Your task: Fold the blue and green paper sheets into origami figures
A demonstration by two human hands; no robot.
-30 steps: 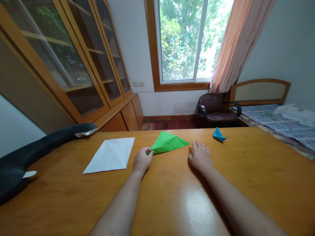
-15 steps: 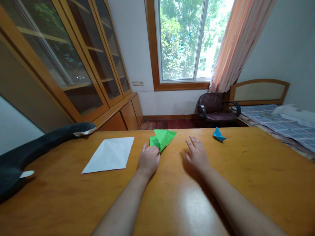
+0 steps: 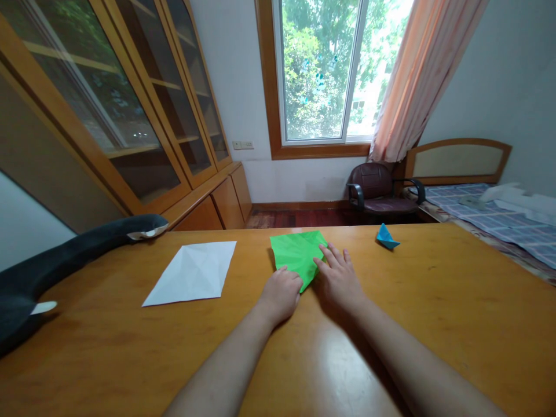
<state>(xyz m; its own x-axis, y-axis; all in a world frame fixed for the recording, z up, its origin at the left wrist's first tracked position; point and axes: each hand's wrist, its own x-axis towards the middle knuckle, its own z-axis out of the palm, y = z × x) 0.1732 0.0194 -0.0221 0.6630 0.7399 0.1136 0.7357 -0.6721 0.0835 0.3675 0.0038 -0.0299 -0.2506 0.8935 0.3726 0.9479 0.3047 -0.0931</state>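
Observation:
A creased sheet of green paper (image 3: 297,251) lies spread out near the far edge of the wooden table. My left hand (image 3: 282,294) is closed on its near left edge, the fingertips partly hidden. At its right edge is my right hand (image 3: 339,275), fingers apart, with the tips touching the paper. Left of these is a white square of paper (image 3: 193,273) with fold lines, lying flat. A small folded blue paper boat (image 3: 386,237) sits to the right, away from both hands.
The wooden table (image 3: 108,359) fills the foreground. A dark plush-looking object (image 3: 82,249) with white patches lies along its left side. Beyond the far edge stand a maroon armchair (image 3: 376,188), a bed (image 3: 516,217) and a glass-fronted cabinet (image 3: 174,116).
The green paper has gone from folded over to opened out, and has shifted right. My left hand moved right with it. My right hand came left and now touches its edge.

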